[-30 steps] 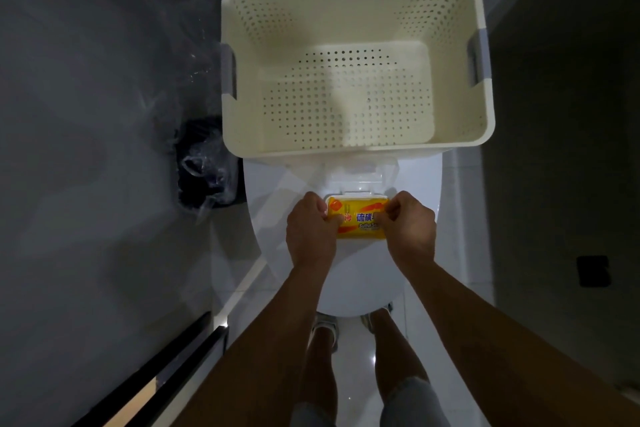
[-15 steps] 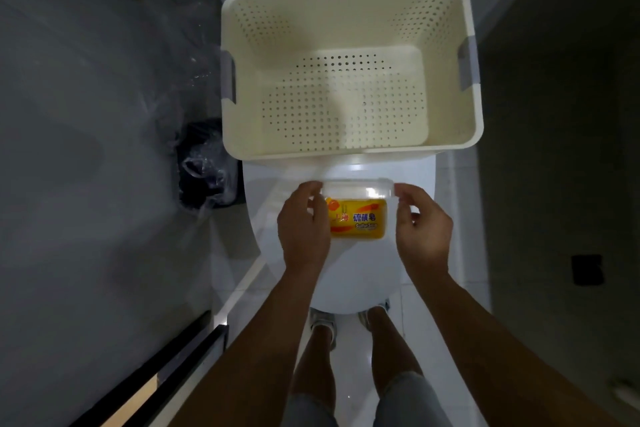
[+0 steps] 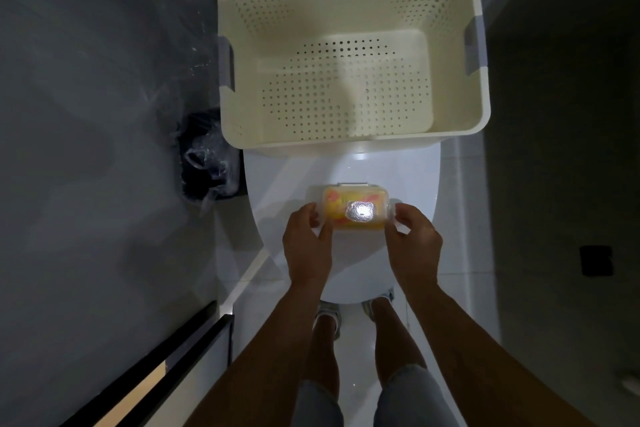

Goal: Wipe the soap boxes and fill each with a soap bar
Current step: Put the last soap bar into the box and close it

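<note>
Both hands grip the ends of a closed soap box on the toilet lid.
Left hand [image 3: 306,246] and right hand [image 3: 414,241] pinch the clear soap box [image 3: 354,206]; a yellow soap bar [image 3: 337,210] shows inside, glare blurring its label. Cream perforated basket [image 3: 353,55] stands just behind on the toilet lid [image 3: 349,267]; black bin [image 3: 207,159] left.

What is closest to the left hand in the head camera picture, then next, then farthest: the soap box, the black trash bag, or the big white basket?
1. Soap box: right at the left hand's fingers, on the toilet lid.
2. Black trash bag: off to the left, on the floor beside the toilet.
3. White basket: at the back, behind the toilet lid, its far wall farthest away.
</note>
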A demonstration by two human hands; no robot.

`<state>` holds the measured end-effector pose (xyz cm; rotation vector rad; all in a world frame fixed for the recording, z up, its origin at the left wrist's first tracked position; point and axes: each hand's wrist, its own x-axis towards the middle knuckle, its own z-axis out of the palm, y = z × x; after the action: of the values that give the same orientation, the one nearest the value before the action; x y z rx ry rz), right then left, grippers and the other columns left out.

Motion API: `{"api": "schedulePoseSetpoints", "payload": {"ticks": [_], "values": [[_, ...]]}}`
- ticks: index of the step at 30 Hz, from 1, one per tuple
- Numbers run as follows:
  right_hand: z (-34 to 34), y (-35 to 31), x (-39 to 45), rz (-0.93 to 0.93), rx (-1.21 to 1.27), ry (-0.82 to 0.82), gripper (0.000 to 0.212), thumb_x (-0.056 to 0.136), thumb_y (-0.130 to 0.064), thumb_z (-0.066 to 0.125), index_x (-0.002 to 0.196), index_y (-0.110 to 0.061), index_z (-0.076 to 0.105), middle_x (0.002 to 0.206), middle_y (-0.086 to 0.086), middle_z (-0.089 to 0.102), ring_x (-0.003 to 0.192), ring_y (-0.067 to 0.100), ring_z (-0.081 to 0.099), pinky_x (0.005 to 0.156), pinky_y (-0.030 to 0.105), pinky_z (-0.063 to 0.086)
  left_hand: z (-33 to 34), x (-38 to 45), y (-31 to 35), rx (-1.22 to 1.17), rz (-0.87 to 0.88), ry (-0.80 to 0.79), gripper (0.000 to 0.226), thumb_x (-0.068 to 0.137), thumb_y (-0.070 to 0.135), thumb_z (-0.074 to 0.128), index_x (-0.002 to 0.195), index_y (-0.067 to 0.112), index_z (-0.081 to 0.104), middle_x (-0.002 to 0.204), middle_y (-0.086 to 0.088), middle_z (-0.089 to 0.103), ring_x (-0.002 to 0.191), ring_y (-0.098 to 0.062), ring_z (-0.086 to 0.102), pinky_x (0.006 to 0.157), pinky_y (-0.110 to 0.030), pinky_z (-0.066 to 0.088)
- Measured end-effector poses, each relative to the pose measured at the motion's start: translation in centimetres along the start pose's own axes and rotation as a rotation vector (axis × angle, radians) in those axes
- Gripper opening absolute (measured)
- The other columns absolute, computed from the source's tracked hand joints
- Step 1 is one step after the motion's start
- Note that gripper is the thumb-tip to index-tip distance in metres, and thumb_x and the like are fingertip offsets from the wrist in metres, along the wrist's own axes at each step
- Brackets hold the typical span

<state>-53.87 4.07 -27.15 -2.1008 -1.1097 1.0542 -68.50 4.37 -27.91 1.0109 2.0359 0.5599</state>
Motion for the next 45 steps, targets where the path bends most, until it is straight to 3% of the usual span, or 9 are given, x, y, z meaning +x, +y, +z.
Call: {"api": "schedulePoseSetpoints", "payload": {"ticks": [4, 9, 13, 18, 23, 29, 34, 37, 45], "values": [[0.2, 0.1, 0.1, 0.038, 0.024, -0.018, 0.017, 0.091, -0.019, 0.074, 0.107, -0.012, 0.076, 0.097, -0.005, 0.074, 0.092, 0.01, 0.069, 0.074, -0.002, 0.042, -0.1, -0.3, -0.1, 0.037, -0.002, -0.045, 0.032, 0.093, 0.025, 0.067, 0.122, 0.013, 0.064, 0.117, -0.002, 0.065, 0.105, -0.015, 0.06, 0.096, -0.034, 0.05], [-0.4, -0.6, -0.4, 0.146, 0.193, 0.042, 0.023, 0.087, -0.016, 0.078, 0.108, -0.006, 0.074, 0.104, -0.001, 0.075, 0.1, 0.019, 0.072, 0.092, 0.029, 0.057, -1.1, -1.0, 0.9, -0.068, 0.025, -0.058, 0.022, 0.092, 0.027, 0.067, 0.114, 0.02, 0.069, 0.108, 0.011, 0.07, 0.102, -0.006, 0.063, 0.095, -0.024, 0.049], [-2.0, -2.2, -1.2, 0.191, 0.272, 0.043, 0.03, 0.088, -0.014, 0.077, 0.117, -0.011, 0.07, 0.113, -0.002, 0.072, 0.106, 0.019, 0.07, 0.094, 0.03, 0.056, -2.6, -2.5, 3.1, -0.151, 0.041, -0.03, 0.023, 0.091, 0.023, 0.068, 0.114, 0.02, 0.068, 0.104, 0.011, 0.069, 0.094, 0.006, 0.063, 0.077, -0.001, 0.044], [-6.4, -7.0, -3.9, 0.185, 0.378, 0.057, 0.026, 0.091, -0.024, 0.073, 0.117, -0.023, 0.069, 0.115, -0.01, 0.071, 0.107, 0.018, 0.069, 0.092, 0.05, 0.059, -6.6, -5.6, 8.5, -0.255, 0.125, -0.004, 0.017, 0.091, 0.032, 0.068, 0.108, 0.03, 0.068, 0.099, 0.02, 0.069, 0.092, 0.01, 0.063, 0.075, -0.002, 0.045], [-11.8, -12.3, -7.5, 0.124, 0.455, 0.167, 0.029, 0.092, -0.023, 0.071, 0.121, -0.023, 0.07, 0.12, -0.008, 0.071, 0.106, 0.017, 0.07, 0.093, 0.052, 0.058, -10.3, -9.1, 14.6, -0.252, 0.273, -0.048, 0.031, 0.09, 0.045, 0.064, 0.114, 0.027, 0.07, 0.109, 0.017, 0.071, 0.101, 0.006, 0.063, 0.085, -0.008, 0.05], [-19.0, -16.8, -11.4, 0.067, 0.599, 0.362, 0.021, 0.092, -0.018, 0.071, 0.112, -0.024, 0.075, 0.106, -0.004, 0.077, 0.097, 0.016, 0.074, 0.089, 0.047, 0.06, -12.4, -13.6, 22.1, -0.214, 0.585, -0.097, 0.03, 0.095, 0.03, 0.06, 0.121, 0.016, 0.067, 0.114, 0.009, 0.069, 0.1, 0.005, 0.063, 0.083, -0.009, 0.05], [-26.3, -17.5, -13.3, -0.019, 0.643, 0.481, 0.025, 0.093, -0.017, 0.071, 0.115, -0.028, 0.074, 0.102, -0.01, 0.078, 0.096, 0.009, 0.074, 0.086, 0.036, 0.062, -11.3, -18.2, 28.7, -0.201, 0.729, -0.166, 0.026, 0.091, 0.046, 0.051, 0.114, 0.037, 0.059, 0.105, 0.029, 0.06, 0.093, 0.024, 0.056, 0.077, 0.003, 0.042], [-30.7, -16.3, -14.0, -0.027, 0.673, 0.525, 0.029, 0.094, -0.019, 0.07, 0.122, -0.02, 0.073, 0.11, -0.005, 0.077, 0.103, 0.012, 0.072, 0.092, 0.041, 0.06, -9.0, -21.0, 31.6, -0.248, 0.822, -0.211, 0.02, 0.094, 0.029, 0.06, 0.113, 0.034, 0.06, 0.1, 0.036, 0.059, 0.092, 0.023, 0.058, 0.073, 0.003, 0.042], [-42.7, -9.8, -15.0, 0.002, 0.655, 0.684, 0.028, 0.09, -0.023, 0.074, 0.118, -0.026, 0.074, 0.111, -0.011, 0.076, 0.102, 0.01, 0.071, 0.095, 0.045, 0.058, 0.6, -29.2, 37.4, -0.365, 0.724, -0.464, 0.021, 0.094, 0.017, 0.063, 0.111, 0.027, 0.067, 0.095, 0.028, 0.07, 0.093, 0.01, 0.065, 0.077, -0.006, 0.051]]}}
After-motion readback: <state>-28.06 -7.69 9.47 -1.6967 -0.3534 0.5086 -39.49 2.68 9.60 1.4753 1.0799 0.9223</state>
